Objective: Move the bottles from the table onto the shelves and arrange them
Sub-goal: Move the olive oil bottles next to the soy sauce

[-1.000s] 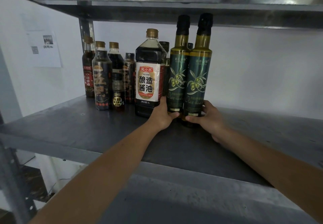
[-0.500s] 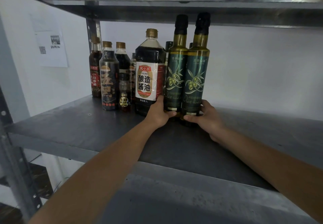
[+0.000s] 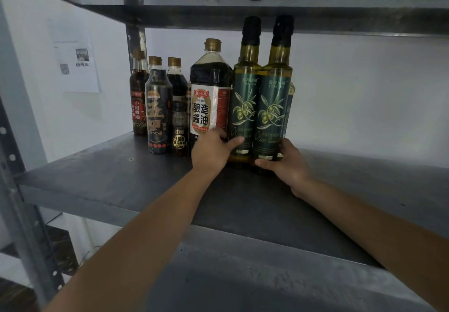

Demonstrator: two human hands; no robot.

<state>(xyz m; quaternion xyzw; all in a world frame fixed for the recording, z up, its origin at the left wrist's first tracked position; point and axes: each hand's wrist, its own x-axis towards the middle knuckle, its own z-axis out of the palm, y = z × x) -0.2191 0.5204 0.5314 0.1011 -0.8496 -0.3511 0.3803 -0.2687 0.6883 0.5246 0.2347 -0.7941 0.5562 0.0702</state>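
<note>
On the grey metal shelf (image 3: 116,173), two green olive oil bottles stand upright and touching, side by side. The left hand (image 3: 213,151) grips the left oil bottle (image 3: 244,107) low down, thumb across its label and fingers curled behind it. The right hand (image 3: 289,163) grips the right oil bottle (image 3: 273,109) near its base, thumb in front and fingers wrapped round its far side. Just left of them stands a big soy sauce bottle (image 3: 209,92), then a cluster of smaller dark bottles (image 3: 158,112). A paper sheet (image 3: 77,66) hangs on the white wall.
</note>
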